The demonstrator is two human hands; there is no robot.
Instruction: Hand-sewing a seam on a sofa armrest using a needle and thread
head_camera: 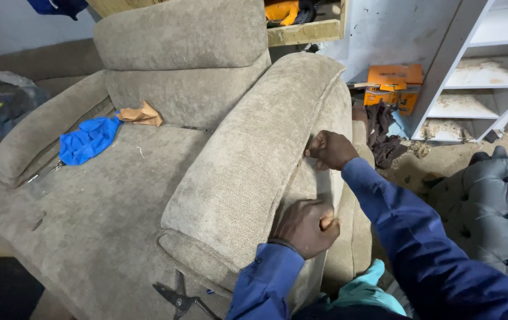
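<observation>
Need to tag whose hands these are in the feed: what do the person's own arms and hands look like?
Both arms wear long dark blue sleeves with buttoned-style cuffs reaching the wrists. The left hand and the right hand are bare: no gloves, rings or watch visible. A dark thin band shows at the left cuff edge. No markings on the sleeves.

The person wears a dark blue, long-sleeved cloth shirt. Both sleeves reach down to the wrists, and the soft cloth has folds and wrinkles. The left hand [306, 226] and right hand [331, 149] are bare, with no gloves or rings showing
</observation>
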